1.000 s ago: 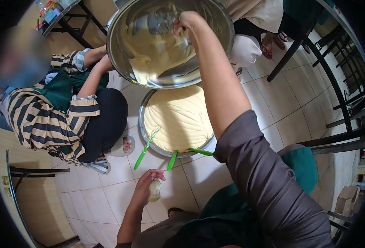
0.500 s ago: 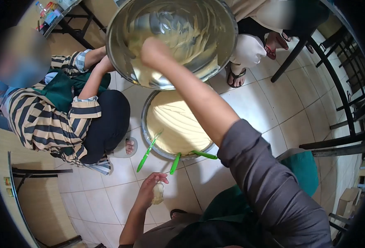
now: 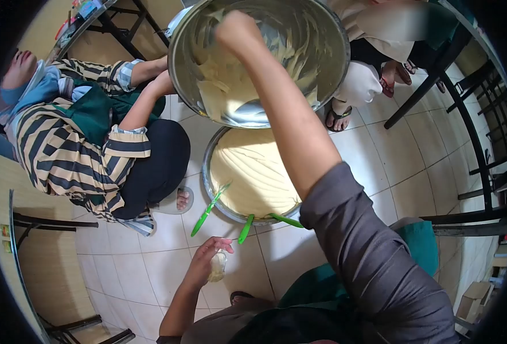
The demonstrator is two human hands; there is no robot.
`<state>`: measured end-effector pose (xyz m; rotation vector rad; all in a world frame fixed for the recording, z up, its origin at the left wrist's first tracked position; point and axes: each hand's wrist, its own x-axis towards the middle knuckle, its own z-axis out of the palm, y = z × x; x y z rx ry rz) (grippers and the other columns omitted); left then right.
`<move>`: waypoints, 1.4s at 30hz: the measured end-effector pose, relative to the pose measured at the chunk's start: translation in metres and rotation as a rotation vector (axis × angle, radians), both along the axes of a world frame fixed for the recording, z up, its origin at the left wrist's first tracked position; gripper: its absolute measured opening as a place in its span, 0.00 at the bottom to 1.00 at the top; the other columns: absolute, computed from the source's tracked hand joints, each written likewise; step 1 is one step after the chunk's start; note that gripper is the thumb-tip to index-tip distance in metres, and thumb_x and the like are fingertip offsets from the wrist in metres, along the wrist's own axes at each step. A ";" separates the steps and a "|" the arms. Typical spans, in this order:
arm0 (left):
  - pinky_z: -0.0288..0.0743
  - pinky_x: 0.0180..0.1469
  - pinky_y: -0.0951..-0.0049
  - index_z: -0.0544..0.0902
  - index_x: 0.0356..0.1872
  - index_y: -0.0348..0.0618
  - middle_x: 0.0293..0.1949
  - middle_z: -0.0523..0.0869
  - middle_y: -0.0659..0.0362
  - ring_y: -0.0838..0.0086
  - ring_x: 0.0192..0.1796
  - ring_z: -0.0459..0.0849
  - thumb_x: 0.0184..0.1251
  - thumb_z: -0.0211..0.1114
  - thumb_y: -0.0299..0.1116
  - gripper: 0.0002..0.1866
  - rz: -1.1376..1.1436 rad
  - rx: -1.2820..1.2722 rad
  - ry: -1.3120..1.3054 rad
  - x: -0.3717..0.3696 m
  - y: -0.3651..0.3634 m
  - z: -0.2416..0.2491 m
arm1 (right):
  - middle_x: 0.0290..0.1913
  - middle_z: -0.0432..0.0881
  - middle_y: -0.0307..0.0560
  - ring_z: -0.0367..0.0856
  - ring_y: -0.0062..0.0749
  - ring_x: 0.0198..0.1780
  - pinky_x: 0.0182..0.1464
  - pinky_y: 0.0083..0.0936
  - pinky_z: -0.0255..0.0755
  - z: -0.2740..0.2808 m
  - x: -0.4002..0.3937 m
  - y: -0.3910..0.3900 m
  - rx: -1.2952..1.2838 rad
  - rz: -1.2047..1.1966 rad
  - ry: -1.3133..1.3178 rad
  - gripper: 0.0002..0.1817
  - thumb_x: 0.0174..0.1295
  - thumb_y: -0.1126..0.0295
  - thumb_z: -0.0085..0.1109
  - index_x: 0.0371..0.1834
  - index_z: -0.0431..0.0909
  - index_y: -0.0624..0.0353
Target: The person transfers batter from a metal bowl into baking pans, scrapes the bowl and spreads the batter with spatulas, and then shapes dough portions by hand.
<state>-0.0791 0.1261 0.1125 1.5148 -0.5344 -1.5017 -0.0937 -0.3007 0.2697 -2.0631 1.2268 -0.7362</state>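
My right hand (image 3: 237, 33), upper centre of the frame, is closed inside the tilted bowl (image 3: 329, 49); I cannot tell what it pinches. My left hand (image 3: 206, 257), lower centre, curls loosely beside a pale smeared object (image 3: 217, 267); its hold is unclear. A co-worker's hand (image 3: 163, 83) meets the bowl's left side. Directly below, the basin (image 3: 207, 178) contains a broad, ridged layer of cream mixture (image 3: 248, 172). Transfer appears mostly complete; streaks of residue (image 3: 212, 94) coat the bowl wall, uncollected. Three green handles (image 3: 202, 222) lie at the basin's near rim.
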 end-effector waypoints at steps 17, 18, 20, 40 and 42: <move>0.69 0.35 0.82 0.78 0.48 0.40 0.36 0.81 0.61 0.82 0.32 0.74 0.71 0.49 0.38 0.15 0.064 0.062 -0.049 0.003 -0.005 0.009 | 0.62 0.73 0.55 0.72 0.45 0.62 0.64 0.36 0.64 -0.061 0.060 -0.039 -0.340 0.222 0.504 0.23 0.56 0.66 0.54 0.58 0.76 0.54; 0.69 0.35 0.82 0.78 0.48 0.40 0.36 0.81 0.61 0.82 0.32 0.74 0.71 0.49 0.38 0.15 0.063 0.047 -0.047 0.003 -0.005 0.011 | 0.62 0.73 0.55 0.72 0.45 0.62 0.64 0.36 0.64 -0.056 0.045 -0.050 -0.295 0.245 0.455 0.23 0.56 0.66 0.55 0.58 0.76 0.53; 0.69 0.35 0.82 0.77 0.48 0.40 0.36 0.81 0.61 0.82 0.31 0.74 0.71 0.49 0.38 0.15 0.074 0.031 -0.032 0.002 -0.001 0.011 | 0.62 0.72 0.54 0.72 0.46 0.61 0.63 0.37 0.64 -0.021 0.023 -0.060 -0.133 0.299 0.409 0.25 0.56 0.64 0.56 0.59 0.75 0.53; 0.68 0.34 0.80 0.78 0.44 0.39 0.34 0.82 0.59 0.81 0.31 0.73 0.69 0.51 0.41 0.16 0.332 0.123 -0.157 0.033 0.084 0.007 | 0.38 0.81 0.61 0.80 0.51 0.31 0.36 0.39 0.75 -0.130 -0.118 -0.199 -0.678 0.214 0.881 0.13 0.60 0.69 0.49 0.40 0.78 0.69; 0.67 0.33 0.80 0.78 0.44 0.39 0.33 0.82 0.59 0.81 0.30 0.73 0.69 0.51 0.42 0.16 0.375 0.137 -0.179 0.036 0.093 0.017 | 0.38 0.81 0.61 0.81 0.51 0.36 0.42 0.39 0.74 -0.092 -0.077 -0.202 -0.870 0.132 0.657 0.13 0.60 0.69 0.47 0.36 0.80 0.66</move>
